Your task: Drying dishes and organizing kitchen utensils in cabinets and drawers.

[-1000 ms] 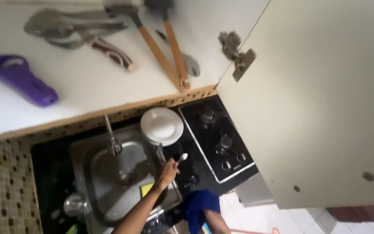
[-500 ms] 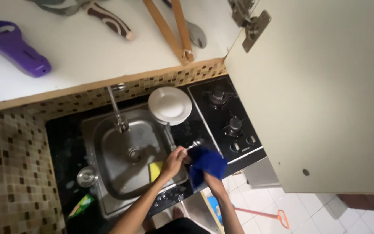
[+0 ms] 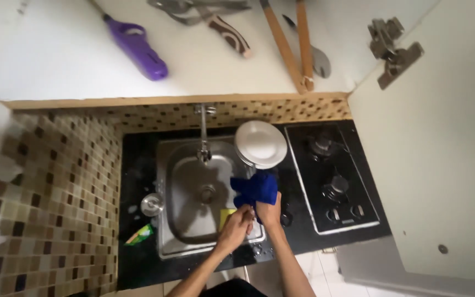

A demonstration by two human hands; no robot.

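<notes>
My two hands meet over the right rim of the steel sink (image 3: 185, 190). My right hand (image 3: 270, 212) grips a blue cloth (image 3: 257, 188) that bunches upward from it. My left hand (image 3: 236, 224) is closed against the cloth's lower end, fingers curled around it. Anything wrapped inside the cloth is hidden. Just beyond the cloth, white plates (image 3: 260, 144) are stacked on the black counter between the sink and the gas hob (image 3: 331, 181).
A faucet (image 3: 203, 132) stands behind the sink and a yellow sponge (image 3: 225, 215) lies in it. A metal lid (image 3: 152, 203) and a green packet (image 3: 140, 235) sit to the left. Overhead are a shelf with a purple lighter (image 3: 138, 49) and wooden-handled tools (image 3: 287, 44), plus an open cabinet door (image 3: 441, 165).
My left hand held a small metal utensil by the hob. My right hand brought the blue cloth up to it, and both hands moved left toward the sink rim and closed together.
</notes>
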